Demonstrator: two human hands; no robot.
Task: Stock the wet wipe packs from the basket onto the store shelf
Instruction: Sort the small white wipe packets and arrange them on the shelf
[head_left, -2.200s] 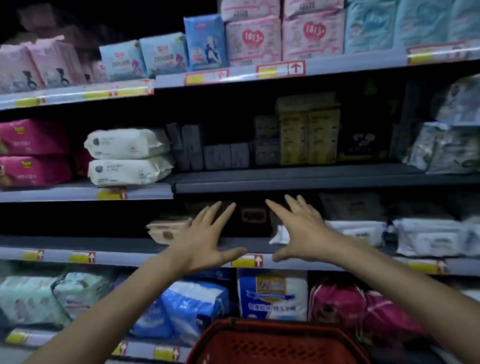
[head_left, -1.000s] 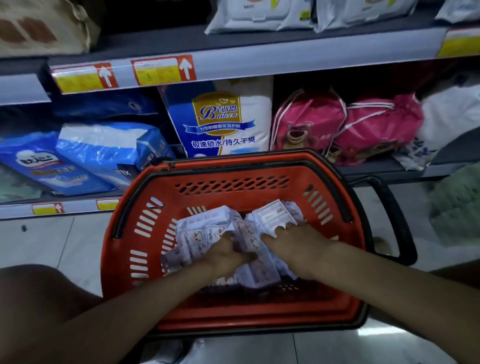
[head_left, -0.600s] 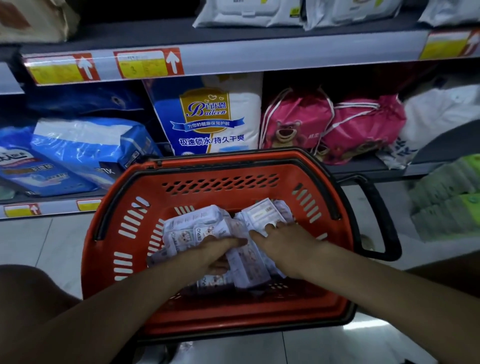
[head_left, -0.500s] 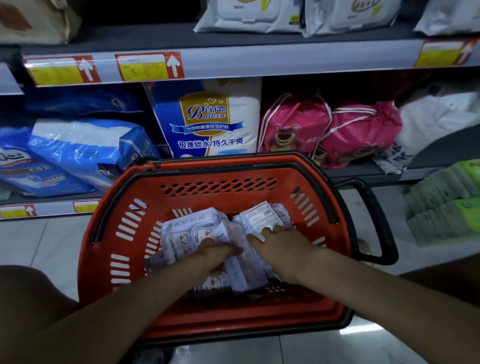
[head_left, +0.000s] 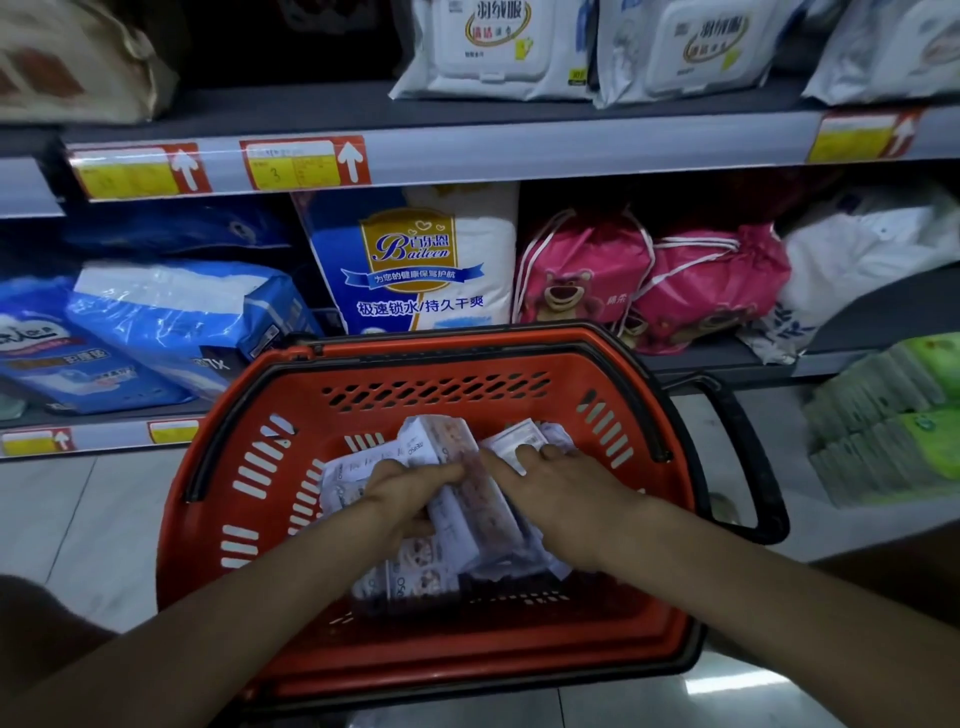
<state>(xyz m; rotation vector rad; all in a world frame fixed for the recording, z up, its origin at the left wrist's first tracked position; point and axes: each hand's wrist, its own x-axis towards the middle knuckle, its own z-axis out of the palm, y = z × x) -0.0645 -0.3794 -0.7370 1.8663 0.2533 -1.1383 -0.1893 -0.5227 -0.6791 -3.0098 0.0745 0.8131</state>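
A red basket (head_left: 467, 364) stands on the floor in front of the shelves, with several pale wet wipe packs (head_left: 441, 447) heaped inside. Both my hands are down in the heap. My left hand (head_left: 410, 488) grips a tilted pack, fingers over its top and thumb underneath. My right hand (head_left: 561, 493) curves over the packs on the right, its thumb against the same tilted pack. The store shelf (head_left: 519, 150) above carries large white wipe packs (head_left: 493, 47) at the top of the view.
The basket's black handle (head_left: 748, 457) sticks out to the right. Behind it sit blue diaper bags (head_left: 171, 322), a blue-and-white pack (head_left: 415, 265) and pink drawstring bags (head_left: 649, 280). Green packs (head_left: 893, 415) are stacked at the right. Grey floor tiles lie at the left.
My hands left the shelf and went down into the basket. Since half a second ago they have closed in on the packs, and one pack is tipped up between them.
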